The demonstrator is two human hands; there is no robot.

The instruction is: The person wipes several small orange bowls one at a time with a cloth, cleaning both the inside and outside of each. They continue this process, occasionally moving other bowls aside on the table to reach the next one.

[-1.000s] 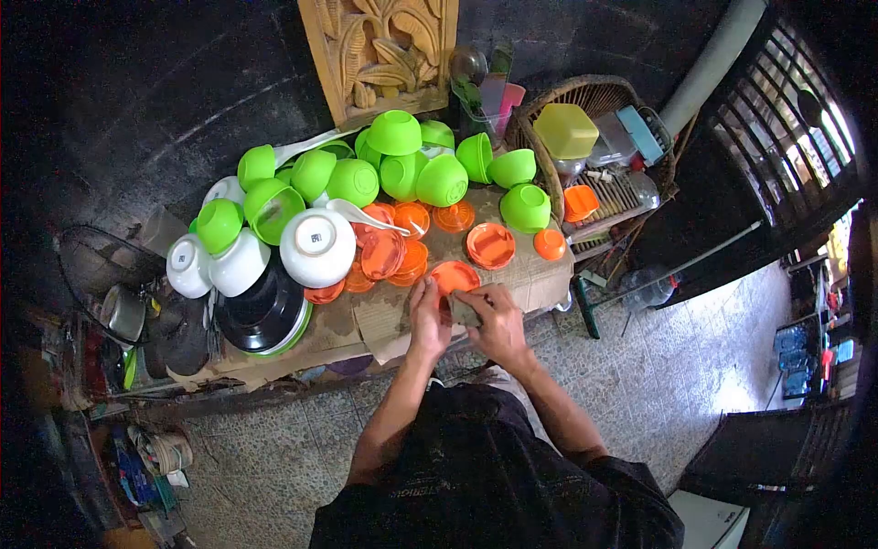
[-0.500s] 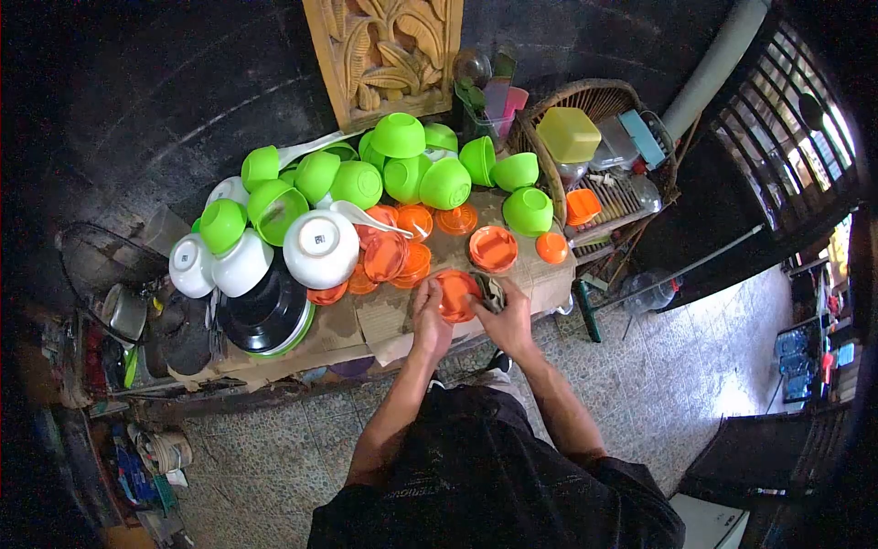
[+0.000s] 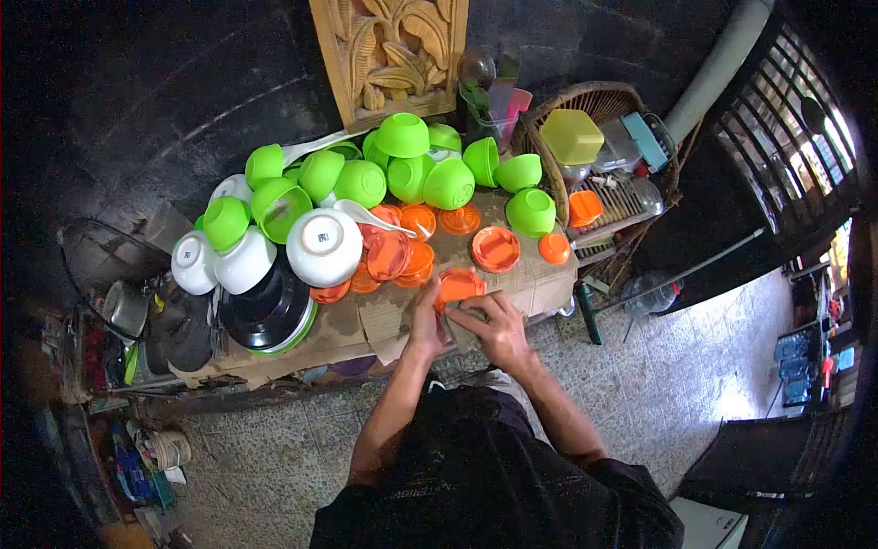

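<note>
My left hand [image 3: 426, 322] grips the left edge of a small round orange saucer [image 3: 460, 285], held tilted above the front of the cardboard-covered table. My right hand [image 3: 499, 333] is closed on a greyish cloth [image 3: 463, 339] at the saucer's lower right edge. The fingers hide much of the cloth. Just beyond are more orange saucers, some stacked [image 3: 388, 255], and one pile [image 3: 496, 249] apart to the right. A small orange cup [image 3: 553, 249] stands near the table's right end.
Several green bowls [image 3: 359, 183] are heaped along the back. White bowls [image 3: 324, 247] and black plates [image 3: 264, 307] sit at the left. A white spoon [image 3: 370, 219] leans over the saucers. At right is a wicker basket [image 3: 555, 171] with plastic containers.
My right hand has moved down and left over the saucer's lower edge, its fingers more curled, and the cloth has moved with it. The saucer is tilted differently. The view has shifted slightly.
</note>
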